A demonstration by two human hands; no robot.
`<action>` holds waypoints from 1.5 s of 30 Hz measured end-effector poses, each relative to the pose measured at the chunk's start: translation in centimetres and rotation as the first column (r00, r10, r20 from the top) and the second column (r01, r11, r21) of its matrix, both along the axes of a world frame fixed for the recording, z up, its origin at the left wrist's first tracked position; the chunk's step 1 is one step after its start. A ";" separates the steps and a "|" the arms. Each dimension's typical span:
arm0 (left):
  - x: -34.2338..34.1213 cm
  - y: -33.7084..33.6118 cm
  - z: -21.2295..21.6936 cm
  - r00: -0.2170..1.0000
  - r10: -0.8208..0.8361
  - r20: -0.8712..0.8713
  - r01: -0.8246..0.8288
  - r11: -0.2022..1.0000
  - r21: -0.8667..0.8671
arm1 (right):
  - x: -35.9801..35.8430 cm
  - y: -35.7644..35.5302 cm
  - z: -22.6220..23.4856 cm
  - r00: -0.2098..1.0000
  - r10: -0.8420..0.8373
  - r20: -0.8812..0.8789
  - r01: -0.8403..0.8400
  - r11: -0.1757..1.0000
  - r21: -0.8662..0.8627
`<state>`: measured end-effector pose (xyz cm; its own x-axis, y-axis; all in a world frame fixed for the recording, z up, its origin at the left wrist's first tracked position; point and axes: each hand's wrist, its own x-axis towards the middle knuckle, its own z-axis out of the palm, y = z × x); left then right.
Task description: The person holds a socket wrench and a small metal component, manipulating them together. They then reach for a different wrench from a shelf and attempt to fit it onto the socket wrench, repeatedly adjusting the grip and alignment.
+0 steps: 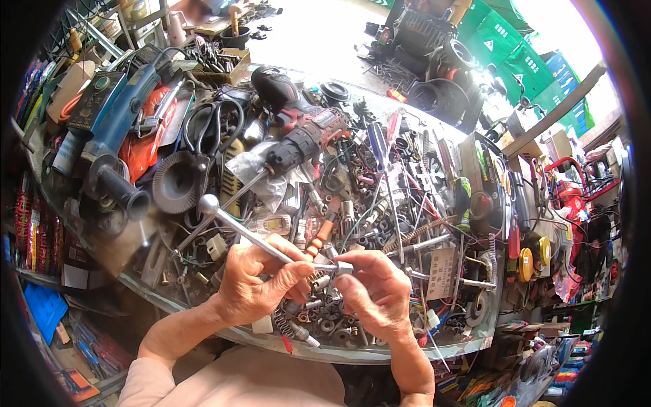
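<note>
The left hand (261, 283) grips a smooth metal rod (245, 233), ball-ended, above the cluttered tabletop; the right hand (375, 288) pinches a faceted metal piece (344, 268) at its other end. Fingers hide part of the shaft. Beyond lie a finely toothed disc (178, 183) and plastic-bodied drill (319, 132); farther, dark machinery (441, 74) blurs into glare.

Beyond the drill (319, 129) and to its right, green panels (505, 47) are bearing white triangular signs (489, 45) and lettering (500, 29); nearer than the drill, also rightward, a pale plate (442, 264) is showing small, unreadable print (441, 277).

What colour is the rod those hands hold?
The rod is silver-grey; the head view shows it.
</note>
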<state>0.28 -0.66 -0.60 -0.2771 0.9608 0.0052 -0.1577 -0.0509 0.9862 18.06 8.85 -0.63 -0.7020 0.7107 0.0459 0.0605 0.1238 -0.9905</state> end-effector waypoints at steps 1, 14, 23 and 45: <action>0.0 0.0 -0.1 1.000 0.007 -0.004 -0.007 1.000 -0.001 | 0.0 0.0 0.1 1.000 0.001 -0.020 -0.001 1.000 -0.010; -0.1 0.0 -0.2 0.998 -0.012 -0.055 0.013 1.000 0.014 | -0.1 -0.2 -0.1 1.000 -0.020 -0.022 0.020 0.999 -0.030; 0.2 0.1 -0.1 0.999 -0.023 -0.029 0.024 1.000 0.013 | 0.2 0.1 0.0 0.993 0.006 0.121 0.010 0.991 -0.135; 0.2 -0.2 -0.2 0.997 -0.022 -0.071 0.025 0.999 0.042 | -0.3 0.0 0.5 0.989 -0.039 0.144 0.073 0.970 -0.234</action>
<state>0.47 -0.82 -0.81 -0.2517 0.9656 0.0658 -0.0891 -0.0908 0.9919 17.81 8.88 -0.10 -0.6484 0.7277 -0.2235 0.1985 -0.1218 -0.9725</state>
